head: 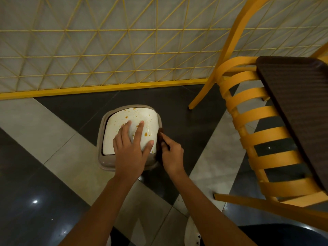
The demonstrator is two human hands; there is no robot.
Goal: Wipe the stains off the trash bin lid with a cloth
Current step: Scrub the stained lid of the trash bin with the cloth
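The lid (122,121) sat on its bin (103,157) on the floor, orange stains (145,134) unwiped. The left hand (130,146) lay flat, open, steadying it; the right hand (171,153) pinched a dark cloth (159,134) at the lid's right edge. Best to wipe inward with firm pressure.

no readable text, label or sign anywhere

The left hand (130,148) covers the near part of the white lid (122,128), so any stains under it cannot be seen. The dark cloth (159,139) is mostly hidden behind the right hand (171,153) and blurred against the floor. The bin (103,157) body is hidden beneath its rim. The chair (248,121) is cut off at the right edge.
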